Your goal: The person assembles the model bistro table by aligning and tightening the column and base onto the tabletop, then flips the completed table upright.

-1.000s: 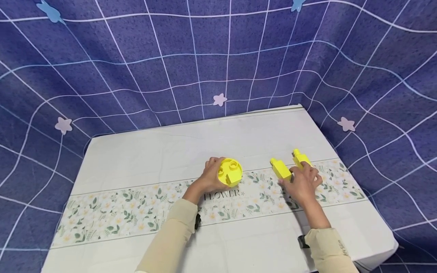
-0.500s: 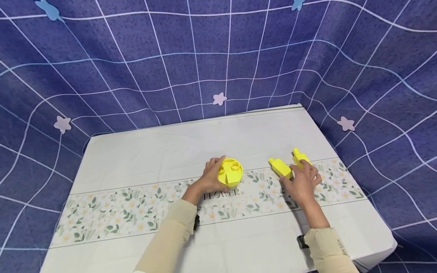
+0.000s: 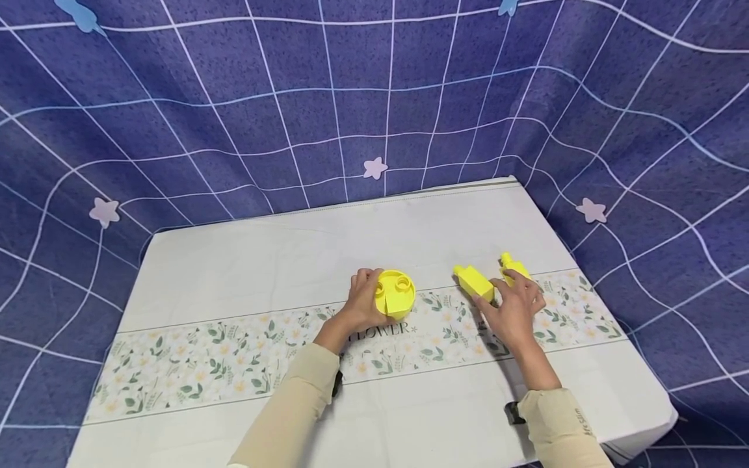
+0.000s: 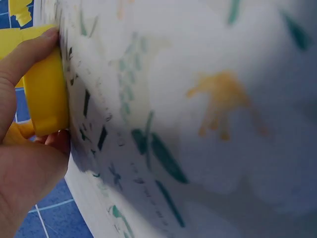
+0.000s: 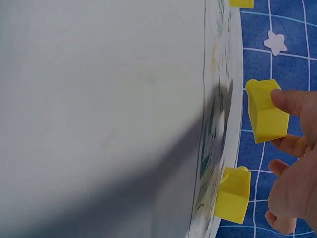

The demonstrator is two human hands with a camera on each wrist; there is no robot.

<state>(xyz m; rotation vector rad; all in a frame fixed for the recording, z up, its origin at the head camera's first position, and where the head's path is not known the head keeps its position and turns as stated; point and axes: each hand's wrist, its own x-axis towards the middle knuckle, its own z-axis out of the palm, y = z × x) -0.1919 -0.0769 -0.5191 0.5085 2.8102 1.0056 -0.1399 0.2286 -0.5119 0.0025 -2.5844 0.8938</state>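
My left hand [image 3: 364, 304] grips the side of a yellow round shallow tray [image 3: 404, 305] with two ring-shaped sockets and a block-shaped part inside. In the left wrist view, thumb and fingers hold the tray's rim [image 4: 47, 99] close over the cloth. My right hand [image 3: 513, 315] pinches a yellow bottle-shaped block [image 3: 475, 284] between thumb and fingers; its narrow neck points away to the left. A second yellow bottle-shaped block [image 3: 516, 268] is just beyond the right fingers, partly hidden by them. In the right wrist view it appears below the held bottle-shaped block [image 5: 267, 116].
A white tablecloth [image 3: 263, 266] with a floral band [image 3: 205, 364] and printed lettering covers the table. Blue curtains [image 3: 328, 104] with white grid lines and stars surround its back and sides.
My right hand has shifted slightly left, carrying the bottle-shaped block left and tilting its neck further over. The left hand and tray stay nearly in place; the second block stays put.
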